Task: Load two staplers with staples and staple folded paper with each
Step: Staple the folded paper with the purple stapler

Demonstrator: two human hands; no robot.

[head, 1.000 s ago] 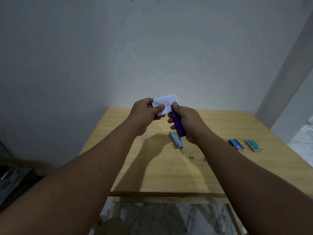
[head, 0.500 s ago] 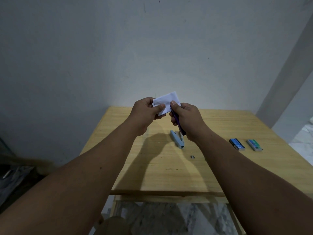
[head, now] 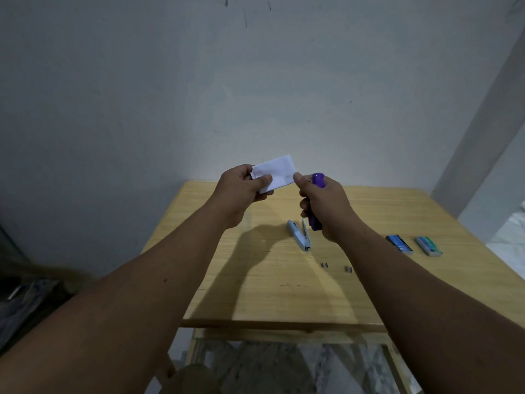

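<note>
Two staplers in view, one in hand, one down. Wooden table [head: 255,294] carries everything not held.

Left hand [head: 241,191] pinches the folded paper [head: 279,170] by its left end, thumb on the near face, sheet held up in the air above the table's far edge. Right hand [head: 324,203] is wrapped round the purple stapler [head: 317,180], nose pointing up, just beside the paper's right edge; forefinger tip touches that edge. Whether a staple is already in the paper: too small to tell.

Blue-grey stapler [head: 299,236] lies on the table below the hands, apparently hinged open, untouched.

Two staple boxes, blue [head: 399,243] and green [head: 428,245], sit side by side to the right. Two small loose staple strips [head: 324,264] lie near the right forearm.

Judgement: purple stapler looks loaded and is at its stapling step, either done or about to be. Blue-grey stapler, lying open, may need loading or closing; its own stapling pass is left.
</note>
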